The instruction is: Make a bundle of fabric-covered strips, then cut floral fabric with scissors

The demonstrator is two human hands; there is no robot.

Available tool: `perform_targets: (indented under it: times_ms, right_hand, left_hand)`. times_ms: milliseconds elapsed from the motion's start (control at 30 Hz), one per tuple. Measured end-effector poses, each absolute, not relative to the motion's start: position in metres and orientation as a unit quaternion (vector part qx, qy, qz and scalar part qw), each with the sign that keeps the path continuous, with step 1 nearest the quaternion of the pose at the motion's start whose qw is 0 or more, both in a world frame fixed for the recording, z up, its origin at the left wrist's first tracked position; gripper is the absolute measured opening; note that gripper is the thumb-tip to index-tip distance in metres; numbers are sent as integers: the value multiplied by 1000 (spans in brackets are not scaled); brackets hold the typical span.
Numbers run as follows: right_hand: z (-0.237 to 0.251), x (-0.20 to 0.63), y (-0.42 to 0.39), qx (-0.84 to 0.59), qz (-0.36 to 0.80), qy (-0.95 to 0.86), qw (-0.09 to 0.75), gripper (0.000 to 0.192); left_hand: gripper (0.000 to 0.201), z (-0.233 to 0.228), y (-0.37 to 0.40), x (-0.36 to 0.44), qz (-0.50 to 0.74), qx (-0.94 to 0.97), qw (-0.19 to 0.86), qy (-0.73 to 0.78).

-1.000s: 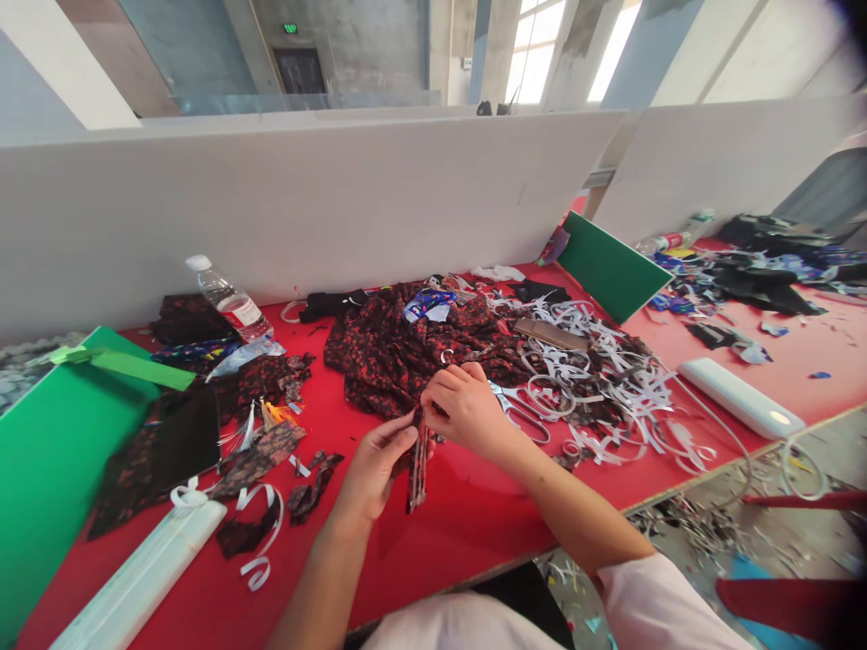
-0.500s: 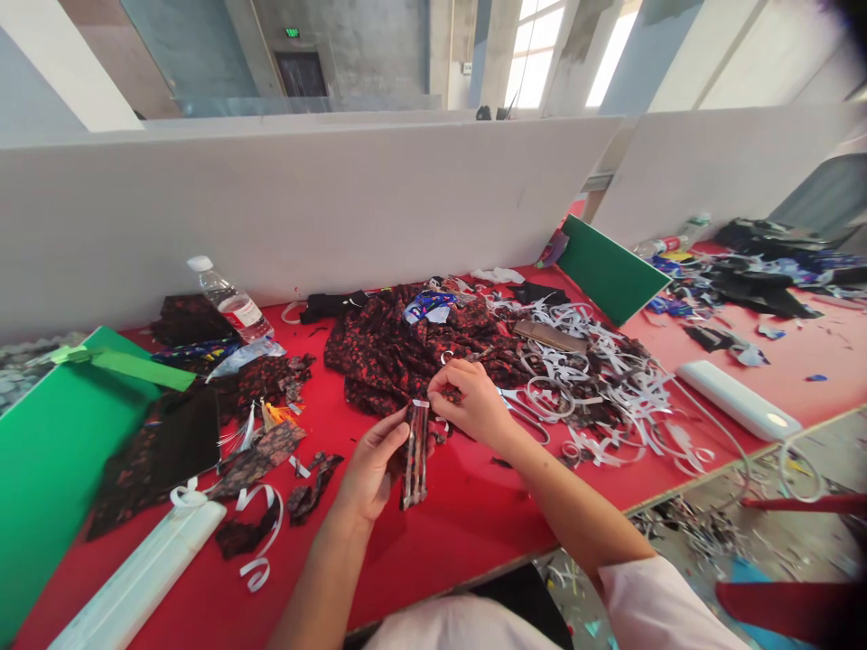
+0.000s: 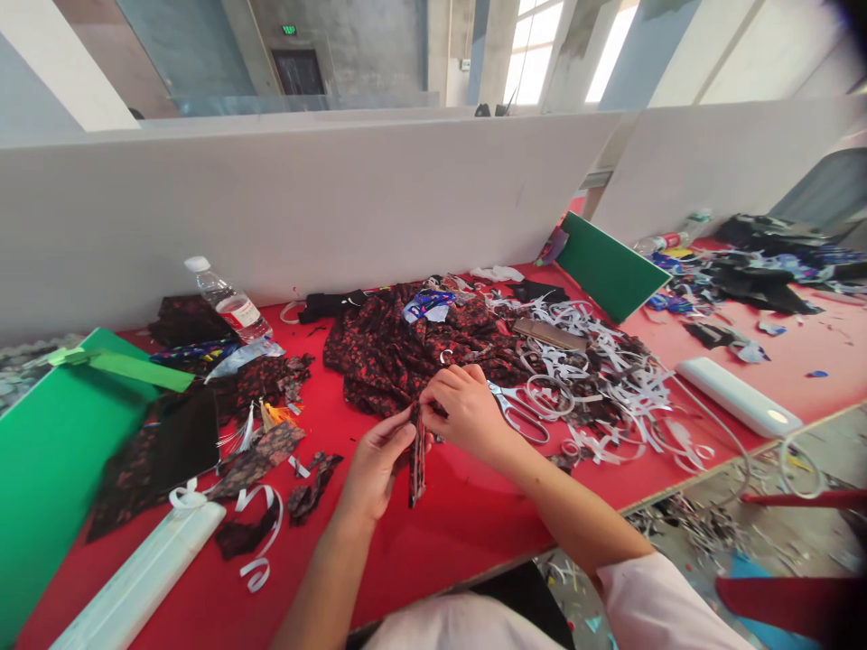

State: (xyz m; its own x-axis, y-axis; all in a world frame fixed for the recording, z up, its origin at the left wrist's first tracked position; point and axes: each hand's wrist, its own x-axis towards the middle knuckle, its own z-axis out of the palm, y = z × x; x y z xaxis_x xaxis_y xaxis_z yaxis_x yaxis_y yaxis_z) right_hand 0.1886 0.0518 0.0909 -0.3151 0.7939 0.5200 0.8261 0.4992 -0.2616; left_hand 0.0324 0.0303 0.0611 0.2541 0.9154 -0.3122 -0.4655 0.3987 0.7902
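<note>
head: fabric strip (image 3: 416, 460) upright, edge-on

Bright window daylight; sharp centre, edges warped.

Both forearms are reaching forward and converging. The left hand (image 3: 375, 465) is angling up from below, fingers extended and pinching together at the tips. The right hand (image 3: 464, 411) is curling palm-down, its fingertips meeting the left's.
</note>
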Motion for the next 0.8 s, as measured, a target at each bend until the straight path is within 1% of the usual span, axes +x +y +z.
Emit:
perform_targets:
  times_ms: [100,200,467,633,700,800]
  right_hand:
    - [91,188,51,-504,-45,-813,288,6]
    - [92,188,51,-505,-38,-811,293,7]
    - [98,192,52,-498,59,-800,331,6]
    - [98,197,56,-494,121,-778,368,9]
    - [98,197,55,-494,108,-780,369,6]
    - [98,194,52,-495,58,-789,360,3]
  left_hand:
    - [40,60,30,33,469,286,732,402]
    - [42,59,30,33,463,287,736,403]
    - [37,62,29,29,441,284,761,382]
    - [34,62,29,28,423,281,786,354]
    - [33,61,30,29,432,275,788,342]
    - [33,60,31,29,451,264,781,342]
